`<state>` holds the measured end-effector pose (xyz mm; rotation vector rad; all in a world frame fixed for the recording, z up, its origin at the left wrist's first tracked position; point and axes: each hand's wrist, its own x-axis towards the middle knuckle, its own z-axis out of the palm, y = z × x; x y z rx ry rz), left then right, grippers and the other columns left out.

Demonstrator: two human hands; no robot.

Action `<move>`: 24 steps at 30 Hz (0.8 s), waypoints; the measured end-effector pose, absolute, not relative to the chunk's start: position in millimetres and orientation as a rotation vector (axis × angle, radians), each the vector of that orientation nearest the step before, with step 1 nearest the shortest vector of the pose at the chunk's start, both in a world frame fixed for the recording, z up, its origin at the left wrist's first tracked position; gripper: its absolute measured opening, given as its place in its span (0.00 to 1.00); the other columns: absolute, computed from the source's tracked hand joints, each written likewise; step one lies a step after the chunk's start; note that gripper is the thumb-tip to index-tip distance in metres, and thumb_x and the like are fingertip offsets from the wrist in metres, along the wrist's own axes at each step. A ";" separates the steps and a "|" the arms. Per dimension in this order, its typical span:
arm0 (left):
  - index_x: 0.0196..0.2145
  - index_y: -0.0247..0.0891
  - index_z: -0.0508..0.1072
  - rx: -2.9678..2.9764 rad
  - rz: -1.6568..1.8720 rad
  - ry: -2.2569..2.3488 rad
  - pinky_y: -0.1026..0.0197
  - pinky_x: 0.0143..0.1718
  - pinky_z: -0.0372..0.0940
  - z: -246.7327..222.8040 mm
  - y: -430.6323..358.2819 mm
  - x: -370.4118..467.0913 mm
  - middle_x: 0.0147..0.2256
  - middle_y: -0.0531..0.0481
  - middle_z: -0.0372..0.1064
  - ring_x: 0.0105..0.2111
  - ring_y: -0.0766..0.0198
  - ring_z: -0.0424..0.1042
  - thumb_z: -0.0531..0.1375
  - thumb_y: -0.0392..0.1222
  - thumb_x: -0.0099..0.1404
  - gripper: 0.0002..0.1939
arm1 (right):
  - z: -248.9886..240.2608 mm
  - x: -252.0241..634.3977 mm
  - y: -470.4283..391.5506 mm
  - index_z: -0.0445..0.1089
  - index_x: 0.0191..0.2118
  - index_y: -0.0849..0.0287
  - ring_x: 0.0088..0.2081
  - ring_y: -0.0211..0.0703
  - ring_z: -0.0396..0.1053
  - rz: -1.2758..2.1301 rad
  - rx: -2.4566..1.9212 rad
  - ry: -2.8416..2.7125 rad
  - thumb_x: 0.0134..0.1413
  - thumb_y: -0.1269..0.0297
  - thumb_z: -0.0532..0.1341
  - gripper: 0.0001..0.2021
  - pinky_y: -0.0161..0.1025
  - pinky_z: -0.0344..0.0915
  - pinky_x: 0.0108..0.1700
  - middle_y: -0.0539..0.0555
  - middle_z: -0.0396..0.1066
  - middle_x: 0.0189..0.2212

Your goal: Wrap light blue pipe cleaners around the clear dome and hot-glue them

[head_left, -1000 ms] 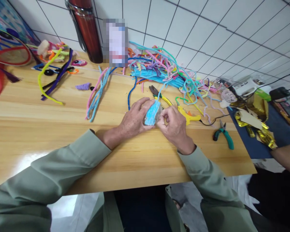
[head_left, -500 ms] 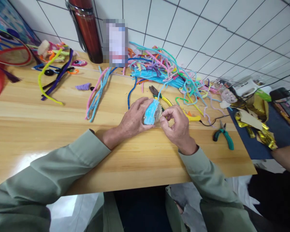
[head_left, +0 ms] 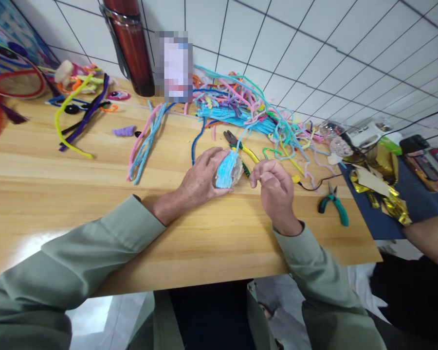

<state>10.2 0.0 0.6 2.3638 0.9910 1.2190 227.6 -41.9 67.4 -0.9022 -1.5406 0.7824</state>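
My left hand (head_left: 204, 174) is wrapped around a clear, rounded piece, like a plastic ball, part of it covered with side-by-side rows of light blue pipe cleaner (head_left: 225, 170). A loose blue strand rises from its top toward the pile behind. Just to the right, apart from the ball, my right hand (head_left: 275, 189) has its fingers curled and thumb pressed against them; whatever they pinch, if anything, is too small to make out. Pliers with yellow and green handles (head_left: 248, 151) lie behind the ball, partly hidden by my right hand.
A tangled pile of pipe cleaners (head_left: 241, 114) lies along the tiled wall. Teal-handled pliers (head_left: 334, 204) rest at the right. Pink and blue strands (head_left: 146, 141) lie to the left, before a red flask (head_left: 133, 53). Another person's arm (head_left: 428, 238) shows at the right edge.
My right hand has drawn away from the ball, a little to the right, with its fingers still curled. My left hand keeps its hold on the ball.
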 end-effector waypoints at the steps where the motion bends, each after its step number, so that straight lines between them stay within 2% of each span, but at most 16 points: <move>1: 0.76 0.46 0.55 2.365 1.215 0.994 0.34 0.72 0.68 0.7 0.1 10.2 0.70 0.33 0.64 0.71 0.37 0.67 0.81 0.52 0.57 0.58 | 69.2 230.4 -42.7 0.62 0.33 0.51 0.27 0.41 0.65 0.854 -0.885 -1.516 0.69 0.49 0.63 0.16 0.42 0.66 0.34 0.47 0.66 0.29; 6: 0.76 0.47 0.54 2.363 1.178 1.024 0.34 0.73 0.68 2.8 -1.4 10.3 0.70 0.34 0.63 0.72 0.38 0.66 0.81 0.50 0.57 0.59 | 69.3 253.1 -44.6 0.67 0.34 0.53 0.29 0.41 0.69 1.110 -0.904 -1.419 0.64 0.56 0.66 0.10 0.43 0.68 0.36 0.49 0.70 0.33; 11: 0.76 0.46 0.55 2.358 1.192 1.061 0.36 0.72 0.69 3.8 -2.8 11.1 0.70 0.34 0.63 0.71 0.38 0.67 0.83 0.49 0.55 0.61 | 45.7 271.4 -38.4 0.69 0.33 0.54 0.28 0.41 0.68 1.098 -0.930 -1.405 0.60 0.60 0.67 0.07 0.42 0.66 0.35 0.48 0.71 0.31; 16: 0.76 0.47 0.54 2.373 1.191 1.072 0.36 0.72 0.68 3.4 -3.3 9.9 0.70 0.35 0.63 0.71 0.38 0.67 0.83 0.49 0.55 0.61 | 29.5 279.7 -38.1 0.67 0.29 0.53 0.27 0.39 0.66 1.065 -0.939 -1.355 0.60 0.60 0.68 0.12 0.40 0.63 0.34 0.46 0.67 0.25; 21: 0.77 0.49 0.52 2.391 1.220 1.049 0.35 0.73 0.67 1.0 -3.4 6.4 0.71 0.37 0.62 0.71 0.38 0.66 0.82 0.51 0.56 0.61 | 31.4 281.9 -36.5 0.64 0.25 0.53 0.22 0.37 0.61 1.116 -0.965 -1.211 0.60 0.54 0.70 0.19 0.38 0.61 0.27 0.45 0.60 0.22; 24: 0.77 0.49 0.52 2.407 1.216 1.056 0.34 0.72 0.67 -0.5 -2.6 4.5 0.70 0.37 0.62 0.71 0.38 0.66 0.81 0.54 0.57 0.61 | 33.1 282.6 -32.9 0.58 0.22 0.52 0.21 0.37 0.56 1.143 -0.979 -1.154 0.60 0.56 0.68 0.21 0.37 0.61 0.23 0.44 0.54 0.20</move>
